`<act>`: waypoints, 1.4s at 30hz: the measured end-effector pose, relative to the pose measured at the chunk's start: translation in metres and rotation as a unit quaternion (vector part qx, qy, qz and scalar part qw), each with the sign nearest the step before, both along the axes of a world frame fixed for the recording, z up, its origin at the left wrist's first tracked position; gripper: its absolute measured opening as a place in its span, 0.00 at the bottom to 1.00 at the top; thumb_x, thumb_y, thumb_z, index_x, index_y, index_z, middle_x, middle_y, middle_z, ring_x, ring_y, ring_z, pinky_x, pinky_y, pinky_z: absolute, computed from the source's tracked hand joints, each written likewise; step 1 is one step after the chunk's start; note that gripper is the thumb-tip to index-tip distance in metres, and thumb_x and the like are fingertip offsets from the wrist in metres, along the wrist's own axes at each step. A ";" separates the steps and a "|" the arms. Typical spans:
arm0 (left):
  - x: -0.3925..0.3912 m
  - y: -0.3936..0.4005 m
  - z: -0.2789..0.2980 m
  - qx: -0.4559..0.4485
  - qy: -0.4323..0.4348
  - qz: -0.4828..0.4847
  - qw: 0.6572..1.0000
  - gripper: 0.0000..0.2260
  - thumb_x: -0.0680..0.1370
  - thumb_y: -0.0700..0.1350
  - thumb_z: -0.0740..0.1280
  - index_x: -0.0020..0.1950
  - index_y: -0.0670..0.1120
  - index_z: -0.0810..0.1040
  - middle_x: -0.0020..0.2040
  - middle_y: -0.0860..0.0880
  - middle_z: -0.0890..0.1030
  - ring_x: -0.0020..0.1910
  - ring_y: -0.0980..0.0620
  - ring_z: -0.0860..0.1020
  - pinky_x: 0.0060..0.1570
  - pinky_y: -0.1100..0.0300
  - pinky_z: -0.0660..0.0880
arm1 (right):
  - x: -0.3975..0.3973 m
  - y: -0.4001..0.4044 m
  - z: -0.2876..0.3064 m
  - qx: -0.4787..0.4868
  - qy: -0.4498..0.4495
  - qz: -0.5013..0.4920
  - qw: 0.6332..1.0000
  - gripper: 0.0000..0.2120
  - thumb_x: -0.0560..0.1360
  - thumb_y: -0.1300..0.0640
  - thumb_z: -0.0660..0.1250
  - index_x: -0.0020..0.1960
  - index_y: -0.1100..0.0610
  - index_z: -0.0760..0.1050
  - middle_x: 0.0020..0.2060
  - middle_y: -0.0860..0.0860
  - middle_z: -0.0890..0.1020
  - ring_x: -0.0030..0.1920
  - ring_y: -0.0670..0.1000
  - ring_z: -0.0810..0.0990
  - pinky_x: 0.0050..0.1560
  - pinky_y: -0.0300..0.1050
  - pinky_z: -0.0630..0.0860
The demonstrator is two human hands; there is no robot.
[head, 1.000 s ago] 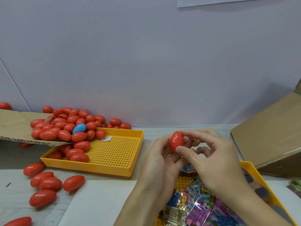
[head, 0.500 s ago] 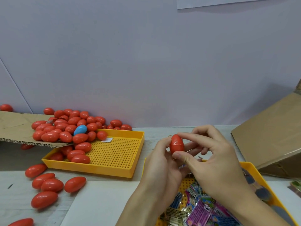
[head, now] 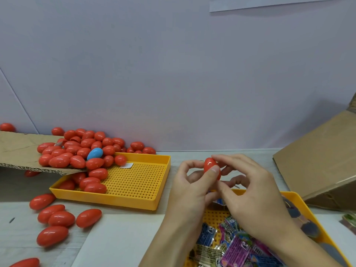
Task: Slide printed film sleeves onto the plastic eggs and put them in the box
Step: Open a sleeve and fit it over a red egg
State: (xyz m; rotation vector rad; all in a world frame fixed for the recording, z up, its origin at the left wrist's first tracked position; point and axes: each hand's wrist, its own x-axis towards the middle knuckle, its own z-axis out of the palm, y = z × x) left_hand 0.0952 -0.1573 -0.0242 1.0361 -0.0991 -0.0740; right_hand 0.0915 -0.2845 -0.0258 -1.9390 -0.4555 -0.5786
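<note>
A red plastic egg (head: pixel 211 168) is held upright above the surface (head: pixel 115 237), between both hands. The left hand (head: pixel 189 186) pinches it with its thumb across the front; the right hand (head: pixel 248 191) closes its grip on the top with curled fingertips. Below them, printed film sleeves (head: pixel 231 245) lie in a yellow tray (head: pixel 300 201). More red eggs (head: pixel 81 151) spill from a cardboard flap (head: pixel 19 151) into a second yellow tray (head: pixel 134 182).

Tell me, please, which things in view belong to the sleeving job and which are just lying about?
Job: red egg held by left hand and right hand; printed sleeves; egg pile; cardboard box.
Lying about: white slip in far yellow tray; paper sheet.
</note>
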 end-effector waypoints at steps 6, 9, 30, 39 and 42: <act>0.003 -0.001 -0.003 0.024 0.014 0.023 0.999 0.11 0.79 0.42 0.69 0.58 0.38 0.77 0.54 0.37 0.84 0.50 0.40 0.85 0.50 0.43 0.82 | 0.003 0.000 -0.002 0.016 0.029 0.002 0.999 0.15 0.73 0.57 0.73 0.57 0.42 0.80 0.47 0.37 0.81 0.50 0.43 0.80 0.41 0.38 0.79; 0.005 0.001 -0.004 0.051 0.020 0.039 0.998 0.09 0.78 0.42 0.69 0.55 0.40 0.80 0.54 0.38 0.83 0.46 0.42 0.85 0.41 0.52 0.82 | 0.003 0.000 -0.002 0.005 0.040 0.007 0.999 0.18 0.72 0.57 0.74 0.58 0.41 0.79 0.48 0.36 0.80 0.51 0.43 0.79 0.39 0.35 0.77; 0.015 0.022 0.000 0.090 -0.007 0.176 0.980 0.05 0.76 0.43 0.72 0.47 0.44 0.78 0.38 0.48 0.79 0.30 0.56 0.78 0.32 0.61 0.77 | -0.034 0.027 0.026 -0.431 0.275 0.081 0.856 0.18 0.63 0.38 0.77 0.45 0.45 0.75 0.42 0.41 0.75 0.44 0.42 0.76 0.46 0.40 0.77; 0.014 0.021 0.001 0.086 -0.016 0.173 0.981 0.05 0.76 0.42 0.72 0.48 0.43 0.78 0.38 0.48 0.78 0.30 0.56 0.78 0.31 0.63 0.76 | -0.029 0.020 0.030 -0.356 0.332 0.143 0.862 0.16 0.63 0.40 0.80 0.44 0.44 0.78 0.40 0.38 0.82 0.39 0.42 0.80 0.35 0.37 0.74; 0.014 0.021 0.001 0.090 -0.017 0.172 0.981 0.05 0.76 0.43 0.72 0.48 0.43 0.78 0.38 0.48 0.78 0.30 0.56 0.78 0.30 0.62 0.76 | -0.028 0.018 0.031 -0.362 0.331 0.153 0.858 0.17 0.62 0.40 0.80 0.45 0.43 0.78 0.39 0.39 0.81 0.38 0.41 0.80 0.34 0.37 0.72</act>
